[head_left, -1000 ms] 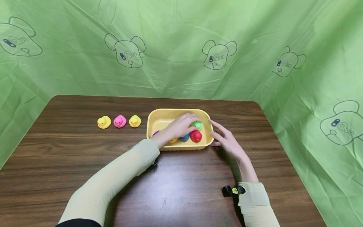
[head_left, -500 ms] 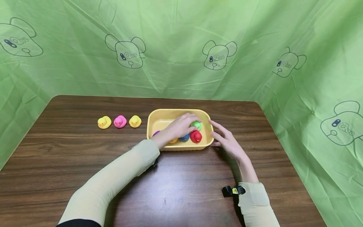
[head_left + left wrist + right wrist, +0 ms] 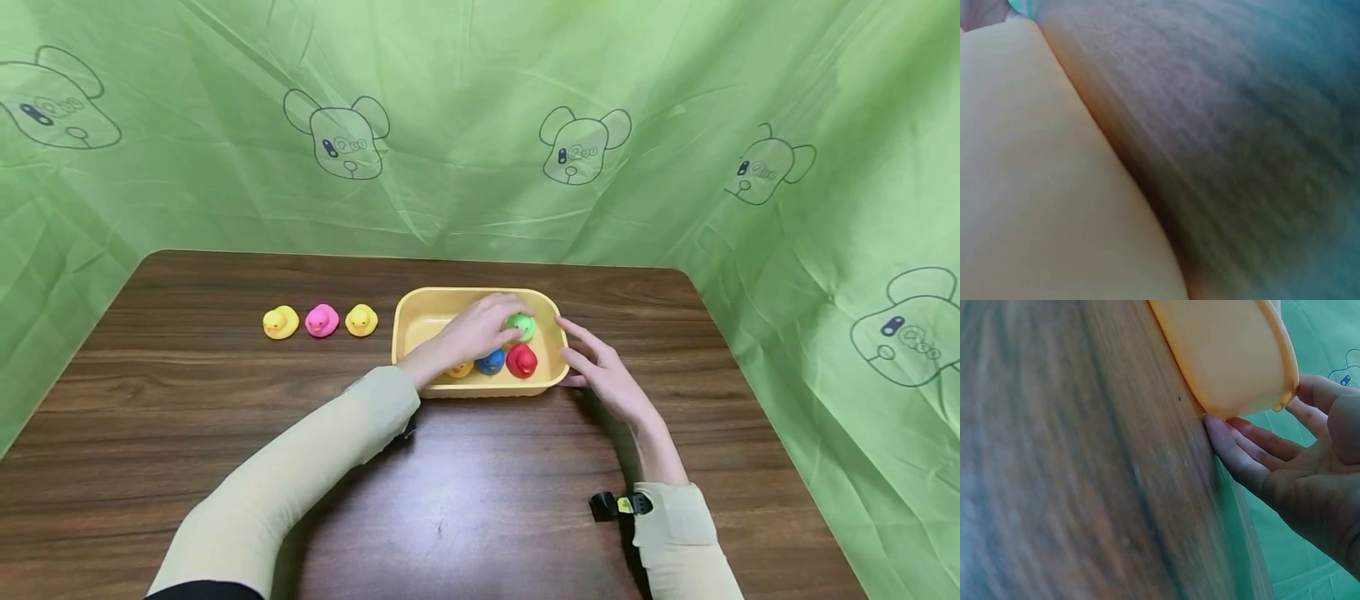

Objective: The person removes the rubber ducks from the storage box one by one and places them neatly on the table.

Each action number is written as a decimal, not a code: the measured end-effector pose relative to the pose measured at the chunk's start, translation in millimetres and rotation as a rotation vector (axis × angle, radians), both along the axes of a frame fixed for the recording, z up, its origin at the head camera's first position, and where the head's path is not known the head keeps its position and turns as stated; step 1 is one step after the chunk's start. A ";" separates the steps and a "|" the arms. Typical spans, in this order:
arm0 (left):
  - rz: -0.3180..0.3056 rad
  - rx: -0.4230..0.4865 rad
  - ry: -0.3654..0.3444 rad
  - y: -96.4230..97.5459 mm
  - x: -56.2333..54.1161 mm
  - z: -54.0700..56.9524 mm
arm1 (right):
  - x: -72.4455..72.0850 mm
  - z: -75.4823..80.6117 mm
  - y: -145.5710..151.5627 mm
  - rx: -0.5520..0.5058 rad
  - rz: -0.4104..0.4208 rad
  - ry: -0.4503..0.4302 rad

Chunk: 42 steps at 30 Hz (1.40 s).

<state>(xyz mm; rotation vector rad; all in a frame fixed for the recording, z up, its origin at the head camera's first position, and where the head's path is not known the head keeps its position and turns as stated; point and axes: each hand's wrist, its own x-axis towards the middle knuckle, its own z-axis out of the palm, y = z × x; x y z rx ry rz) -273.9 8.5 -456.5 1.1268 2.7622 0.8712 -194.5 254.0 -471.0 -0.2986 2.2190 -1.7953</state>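
In the head view, my left hand [image 3: 480, 327] reaches into a yellow plastic bin [image 3: 427, 302] and pinches a green rubber duck [image 3: 521, 327] between thumb and fingers. A red rubber duck [image 3: 522, 361], a blue rubber duck [image 3: 491, 362] and an orange rubber duck [image 3: 460, 369] sit along the bin's near side, the orange one partly covered by my wrist. My right hand [image 3: 606, 379] rests its spread fingers against the bin's right end. The right wrist view shows these fingertips at the bin's outer wall [image 3: 1235, 356]. In the left wrist view the bin wall [image 3: 1054, 175] blocks the hand.
Left of the bin, a yellow duck [image 3: 281, 322], a pink duck [image 3: 322, 320] and another yellow duck [image 3: 362, 320] stand in a row on the brown wooden table [image 3: 450, 483]. Green printed cloth [image 3: 465, 208] hangs behind and beside the table.
The green rubber duck and my left hand have shifted slightly upward in the head view. A purple patch by my left wrist is now covered. My right hand keeps its place.
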 end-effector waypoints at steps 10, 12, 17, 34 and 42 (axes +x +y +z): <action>0.000 -0.002 0.021 -12.1 5.3 15.9 | 0.0 0.4 0.4 0.000 0.007 0.001; -0.007 -0.002 0.034 -16.4 6.4 18.6 | -0.1 0.1 0.5 0.004 0.007 0.002; -0.022 -0.006 0.064 -26.7 8.9 23.3 | -0.4 -1.4 0.1 0.004 0.001 0.001; -0.019 -0.014 0.104 -77.5 16.5 36.2 | -1.4 -2.9 0.4 0.018 0.002 0.007; 0.003 -0.021 0.107 -103.5 23.8 45.4 | -1.7 -2.7 -0.5 0.015 0.002 0.001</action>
